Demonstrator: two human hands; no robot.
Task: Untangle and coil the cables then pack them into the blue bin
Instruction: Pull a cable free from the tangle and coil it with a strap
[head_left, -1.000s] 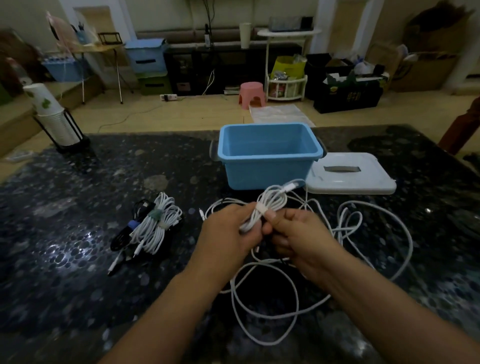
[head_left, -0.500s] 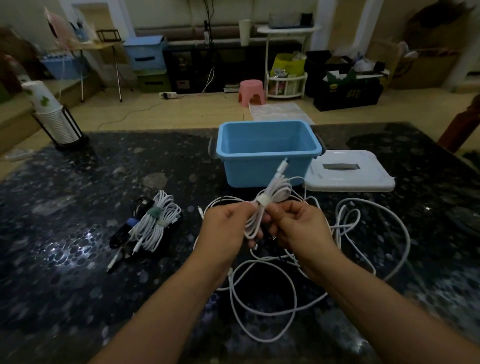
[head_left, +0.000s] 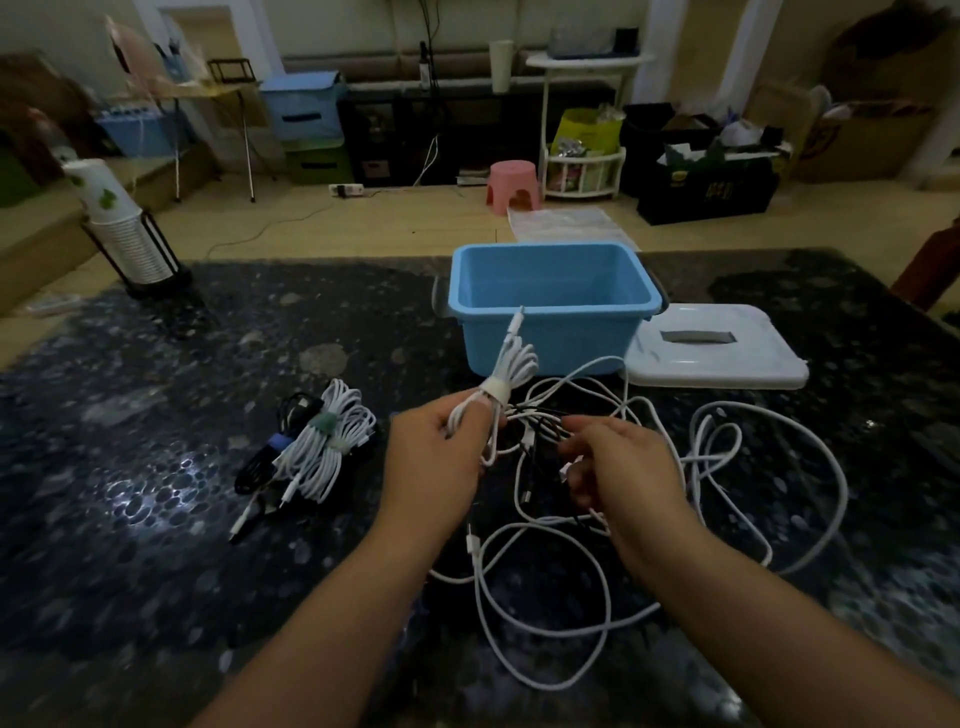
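The small white cable coil bound by a pale strap (head_left: 501, 387) is gripped in the left hand (head_left: 436, 457), just short of the empty blue plastic bin (head_left: 553, 306) at twelve o'clock. The right hand (head_left: 621, 467) hangs loosely curled, holding nothing, over the loose tangle of white and black cables (head_left: 597, 499). Coiling this one looks finished (three strapped bundles (head_left: 317, 447) wait at nine o'clock); next, probably a drop into the bin.
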